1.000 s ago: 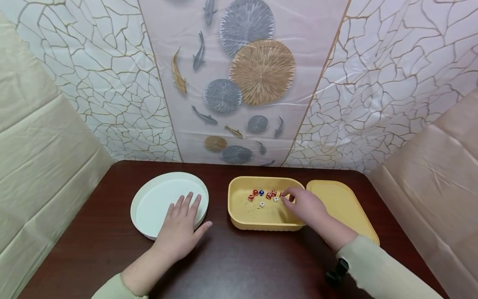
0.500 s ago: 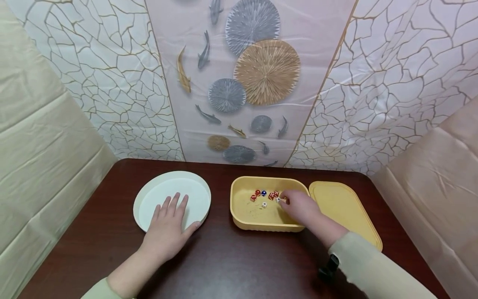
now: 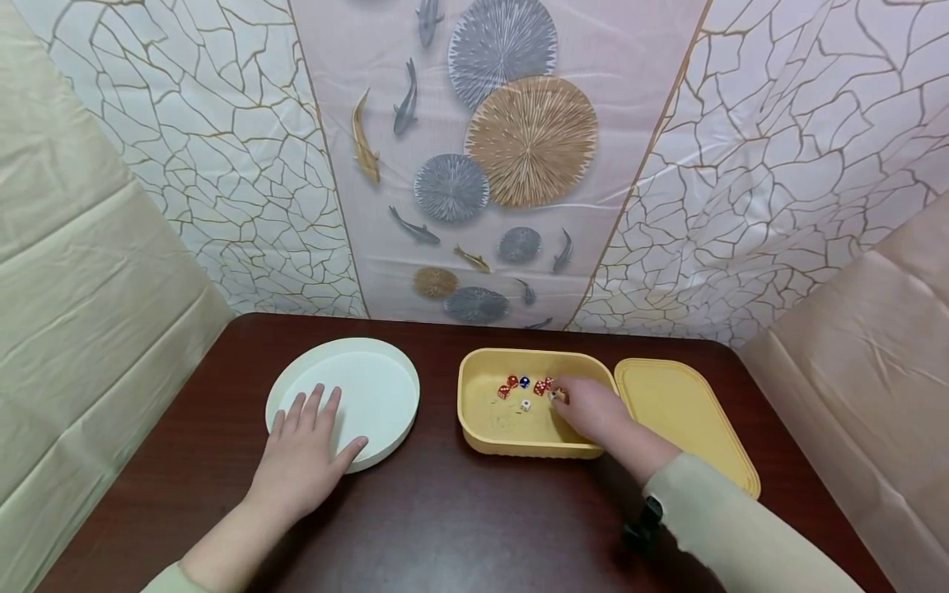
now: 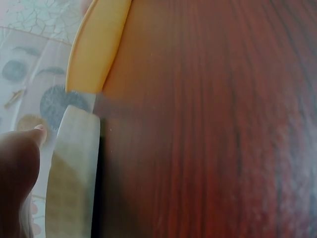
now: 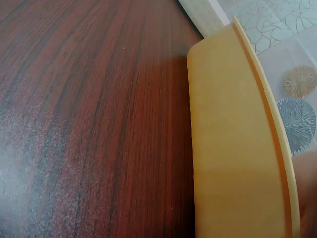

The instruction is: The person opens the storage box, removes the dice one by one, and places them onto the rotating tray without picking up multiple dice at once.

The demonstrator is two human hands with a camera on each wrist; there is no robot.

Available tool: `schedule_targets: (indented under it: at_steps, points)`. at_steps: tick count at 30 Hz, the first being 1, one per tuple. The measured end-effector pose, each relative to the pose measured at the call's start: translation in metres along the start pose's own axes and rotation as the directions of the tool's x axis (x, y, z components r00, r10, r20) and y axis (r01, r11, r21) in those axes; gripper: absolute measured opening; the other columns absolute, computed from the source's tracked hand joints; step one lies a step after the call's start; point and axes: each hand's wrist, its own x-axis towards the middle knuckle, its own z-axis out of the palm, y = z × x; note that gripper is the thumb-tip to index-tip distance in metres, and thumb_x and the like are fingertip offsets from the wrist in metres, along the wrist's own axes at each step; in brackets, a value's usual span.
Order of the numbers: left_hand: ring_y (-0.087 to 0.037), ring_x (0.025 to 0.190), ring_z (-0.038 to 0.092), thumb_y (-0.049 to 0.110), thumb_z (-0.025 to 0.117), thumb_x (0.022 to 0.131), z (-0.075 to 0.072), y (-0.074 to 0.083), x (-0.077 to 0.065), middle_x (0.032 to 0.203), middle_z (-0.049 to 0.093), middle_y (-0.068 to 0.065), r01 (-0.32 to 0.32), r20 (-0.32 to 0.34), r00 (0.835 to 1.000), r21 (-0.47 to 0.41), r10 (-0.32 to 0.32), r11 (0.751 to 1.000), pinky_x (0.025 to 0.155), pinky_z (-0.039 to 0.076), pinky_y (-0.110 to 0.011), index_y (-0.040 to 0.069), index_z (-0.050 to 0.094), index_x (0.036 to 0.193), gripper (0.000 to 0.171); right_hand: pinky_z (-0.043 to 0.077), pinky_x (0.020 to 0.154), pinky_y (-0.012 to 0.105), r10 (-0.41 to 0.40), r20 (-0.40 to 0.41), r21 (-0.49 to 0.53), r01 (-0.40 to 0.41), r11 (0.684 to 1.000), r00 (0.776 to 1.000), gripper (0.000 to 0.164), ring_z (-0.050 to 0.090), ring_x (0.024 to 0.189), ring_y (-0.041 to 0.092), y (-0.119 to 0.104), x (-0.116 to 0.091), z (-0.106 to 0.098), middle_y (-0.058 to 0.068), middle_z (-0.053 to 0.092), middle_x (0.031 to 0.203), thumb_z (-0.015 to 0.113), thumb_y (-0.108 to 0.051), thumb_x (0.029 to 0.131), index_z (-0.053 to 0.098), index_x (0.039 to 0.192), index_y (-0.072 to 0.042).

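My right hand (image 3: 593, 409) reaches over the right side of the yellow box (image 3: 474, 436). Its curled fingertips are down among the dice, at a white die (image 3: 552, 395); whether they pinch one is hidden. Left of them on the box floor lie red dice (image 3: 503, 392), a blue die (image 3: 525, 382) and another white die (image 3: 525, 405). My left hand (image 3: 296, 461) lies spread over the near left rim of the round white tray (image 3: 378, 379), fingers straight, holding nothing. In the left wrist view, the left thumb (image 4: 25, 153) shows beside the tray wall (image 4: 74, 168).
A yellow lid (image 3: 678, 412) lies flat on the table, right of the box. Dark brown table (image 3: 474, 527) spreads in front of both containers. Patterned cloth (image 3: 245, 189) hangs behind the back edge, with beige cloth (image 3: 882, 362) at the sides.
My left hand has slid left and towards me across the tray's near rim. My right fingertips have moved slightly left, towards the white die. The view has shifted a little.
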Motion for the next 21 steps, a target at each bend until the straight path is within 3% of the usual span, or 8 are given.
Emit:
schedule_targets:
  at_steps: [16,21]
  points:
    - [-0.050,0.143,0.020,0.070,0.040,0.095,0.008,-0.016,-0.003,0.157,0.025,-0.027,0.021,0.017,1.000,-0.008,-0.021,1.000,0.112,0.013,-0.068,0.004,0.027,0.155,0.091,0.051,0.077,0.044,0.009,-0.001,-0.017,-0.009,1.000,1.000,0.017,0.062,0.082,0.022,0.004,0.007,0.004,0.001,0.067,0.086,0.065,-0.017,0.091,0.070,0.106,-0.011]
    - [-0.050,0.143,0.020,0.070,0.040,0.095,0.009,-0.017,-0.003,0.157,0.025,-0.027,0.019,0.025,1.000,-0.003,-0.019,1.000,0.113,0.013,-0.067,0.004,0.027,0.155,0.091,0.050,0.074,0.043,0.013,-0.003,-0.010,-0.013,1.000,1.000,0.011,0.059,0.077,0.020,0.006,0.010,0.006,-0.001,0.064,0.080,0.065,-0.015,0.089,0.068,0.099,-0.011]
